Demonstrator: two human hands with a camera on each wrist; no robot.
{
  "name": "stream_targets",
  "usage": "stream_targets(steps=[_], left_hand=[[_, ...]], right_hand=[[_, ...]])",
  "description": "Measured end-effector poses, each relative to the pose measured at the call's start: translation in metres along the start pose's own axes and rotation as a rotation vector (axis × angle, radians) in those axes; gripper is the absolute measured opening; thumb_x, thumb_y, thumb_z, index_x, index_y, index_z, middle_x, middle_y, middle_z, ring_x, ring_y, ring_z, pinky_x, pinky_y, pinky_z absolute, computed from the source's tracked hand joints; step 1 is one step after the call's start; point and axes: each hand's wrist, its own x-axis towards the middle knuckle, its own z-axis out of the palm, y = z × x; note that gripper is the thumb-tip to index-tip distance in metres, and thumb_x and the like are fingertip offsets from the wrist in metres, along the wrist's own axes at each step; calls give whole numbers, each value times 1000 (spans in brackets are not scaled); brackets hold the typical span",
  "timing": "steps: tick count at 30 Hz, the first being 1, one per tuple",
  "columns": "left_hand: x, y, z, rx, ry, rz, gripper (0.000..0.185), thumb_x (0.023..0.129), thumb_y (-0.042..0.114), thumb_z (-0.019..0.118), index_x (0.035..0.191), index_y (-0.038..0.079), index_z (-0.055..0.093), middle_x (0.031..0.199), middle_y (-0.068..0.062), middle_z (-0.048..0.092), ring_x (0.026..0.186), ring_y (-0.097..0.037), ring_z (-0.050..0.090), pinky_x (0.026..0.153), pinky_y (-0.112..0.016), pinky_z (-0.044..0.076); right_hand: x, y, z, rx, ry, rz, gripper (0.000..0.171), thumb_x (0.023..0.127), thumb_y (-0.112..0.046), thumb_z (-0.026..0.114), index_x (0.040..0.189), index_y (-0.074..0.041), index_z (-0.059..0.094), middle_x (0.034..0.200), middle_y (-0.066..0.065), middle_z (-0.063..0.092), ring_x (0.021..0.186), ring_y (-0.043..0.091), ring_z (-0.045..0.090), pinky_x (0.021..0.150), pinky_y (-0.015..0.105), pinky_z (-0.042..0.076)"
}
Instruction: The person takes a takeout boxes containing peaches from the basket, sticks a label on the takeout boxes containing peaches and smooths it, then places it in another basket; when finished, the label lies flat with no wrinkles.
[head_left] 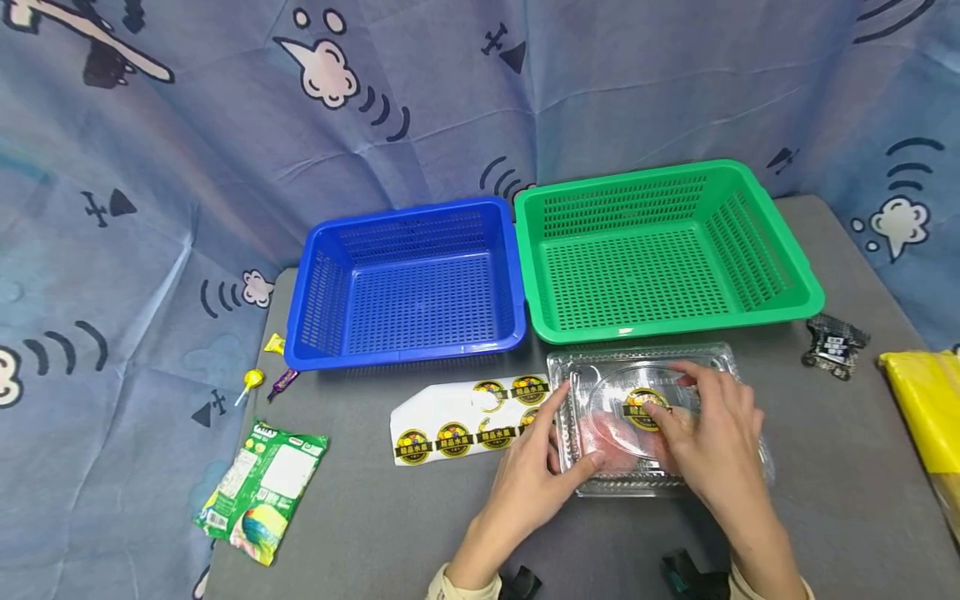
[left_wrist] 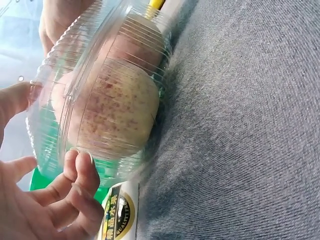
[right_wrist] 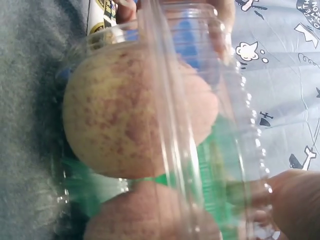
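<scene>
A clear plastic clamshell box with a lid over it holds round, speckled, pinkish-yellow fruits that look like peaches. On the lid is a round black-and-gold sticker. My right hand lies over the lid, its thumb on the sticker and its fingers spread towards the far side. At the box's left edge, my left hand touches the rim with index finger and thumb apart; its other fingers are bent loosely beside the wall. Next to it lies a white sticker sheet printed with matching labels.
Behind the box stand a blue basket and a green basket. A green snack bag, a yellow lollipop and small wrapped sweets lie left. On the right are a black wrapper and a yellow package.
</scene>
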Motion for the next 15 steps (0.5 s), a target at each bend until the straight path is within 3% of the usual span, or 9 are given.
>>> stream_targets(steps=[5, 9, 15], left_hand=[[-1, -1, 1, -102, -15, -5, 87, 93, 33, 81, 166, 37, 33, 85, 4, 56, 65, 5, 50, 57, -16, 49], [-2, -3, 0, -198, -16, -14, 85, 94, 20, 79, 165, 37, 35, 91, -1, 51, 59, 5, 46, 51, -17, 50], [-3, 0, -10, -255, -45, -23, 79, 100, 22, 74, 165, 41, 33, 95, -5, 47, 57, 4, 48, 50, -20, 52]], right_hand=[[-1, -2, 0, -8, 14, 23, 64, 83, -12, 89, 138, -3, 59, 121, 25, 58, 108, 44, 45, 85, 52, 26], [-3, -2, -5, 48, 8, 39, 60, 86, -14, 87, 139, -3, 59, 126, 25, 60, 115, 44, 46, 92, 55, 27], [-4, 8, -26, 88, 2, 70, 56, 92, -12, 81, 142, -2, 58, 130, 26, 59, 114, 37, 44, 91, 53, 31]])
